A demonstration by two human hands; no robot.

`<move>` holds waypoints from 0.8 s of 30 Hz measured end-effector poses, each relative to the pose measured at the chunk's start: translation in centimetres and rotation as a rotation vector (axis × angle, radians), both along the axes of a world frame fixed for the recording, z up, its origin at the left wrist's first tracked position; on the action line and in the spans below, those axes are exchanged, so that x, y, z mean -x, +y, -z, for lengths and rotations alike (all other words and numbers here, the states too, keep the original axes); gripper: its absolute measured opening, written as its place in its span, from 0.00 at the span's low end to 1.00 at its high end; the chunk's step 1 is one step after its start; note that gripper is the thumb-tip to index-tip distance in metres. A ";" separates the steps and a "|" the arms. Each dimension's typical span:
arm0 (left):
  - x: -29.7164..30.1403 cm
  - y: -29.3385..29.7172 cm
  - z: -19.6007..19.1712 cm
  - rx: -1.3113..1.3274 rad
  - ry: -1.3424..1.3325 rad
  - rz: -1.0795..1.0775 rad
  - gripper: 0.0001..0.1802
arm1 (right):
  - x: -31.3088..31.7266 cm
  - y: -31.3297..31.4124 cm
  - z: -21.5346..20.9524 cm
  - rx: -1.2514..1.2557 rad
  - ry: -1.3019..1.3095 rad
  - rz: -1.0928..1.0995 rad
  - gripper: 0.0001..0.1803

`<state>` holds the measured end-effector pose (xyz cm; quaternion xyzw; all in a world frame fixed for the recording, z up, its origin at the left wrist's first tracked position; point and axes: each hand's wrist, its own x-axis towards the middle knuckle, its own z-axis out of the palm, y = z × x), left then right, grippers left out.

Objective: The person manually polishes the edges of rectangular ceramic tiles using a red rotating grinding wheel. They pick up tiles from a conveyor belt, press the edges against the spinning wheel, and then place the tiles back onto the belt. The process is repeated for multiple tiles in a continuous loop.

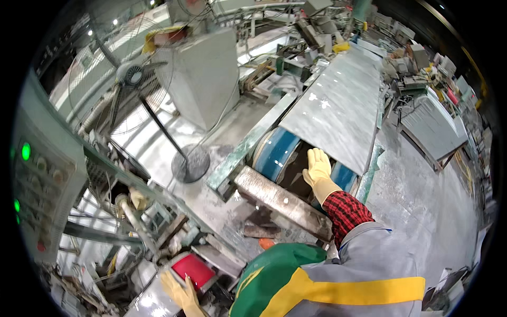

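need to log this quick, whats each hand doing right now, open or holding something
Left hand: gloved, open, fingers spread, holding nothing, beside a red block.
Right hand: gloved, open, flat near the edge of the grey stone slab, gripping nothing.

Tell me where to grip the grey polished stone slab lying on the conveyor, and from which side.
Probably grip the grey polished stone slab by its near end edge, from the near end beside the right hand. That edge overhangs the blue roller, so fingers could hook underneath; elsewhere the slab lies flat.
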<state>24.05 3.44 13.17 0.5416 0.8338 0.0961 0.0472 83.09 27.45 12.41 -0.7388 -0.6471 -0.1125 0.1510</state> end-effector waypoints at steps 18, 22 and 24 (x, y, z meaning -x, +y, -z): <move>-5.0 1.6 -4.7 0.118 -0.046 -0.252 0.42 | -10.5 6.8 4.1 0.361 -0.146 0.285 0.38; -5.6 1.2 -5.9 0.160 -0.087 -0.342 0.42 | -9.8 6.2 5.0 0.321 -0.147 0.204 0.37; -5.7 0.7 -6.1 0.191 -0.111 -0.387 0.42 | -8.6 4.7 5.1 0.351 -0.135 0.139 0.36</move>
